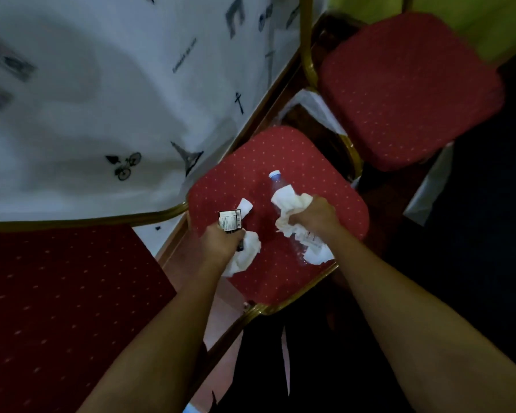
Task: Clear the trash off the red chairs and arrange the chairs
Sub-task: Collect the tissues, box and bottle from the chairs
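White crumpled tissue (291,205) bulges from the fingers of our right hand (318,217), which are curled round it and round the clear plastic bottle (277,183) under it. The bottle runs through our grip, its pale cap pointing to the top of the frame and its base reaching toward the lower edge of the seat. Whether the bottle touches the seat we cannot tell.

Our left hand (221,242) is clenched on a small black box (229,222), which sticks up above the knuckles, and on a second wad of tissue (246,254), which spills out below and to the right of the fingers. A smaller scrap of tissue (245,205) shows just above the box, touching its corner.

Both hands are over the middle red chair (280,156), in the centre of the frame. Another red chair (408,90) stands at the upper right, and a third chair (57,308) fills the lower left. A white printed tablecloth (87,99) covers the upper left.
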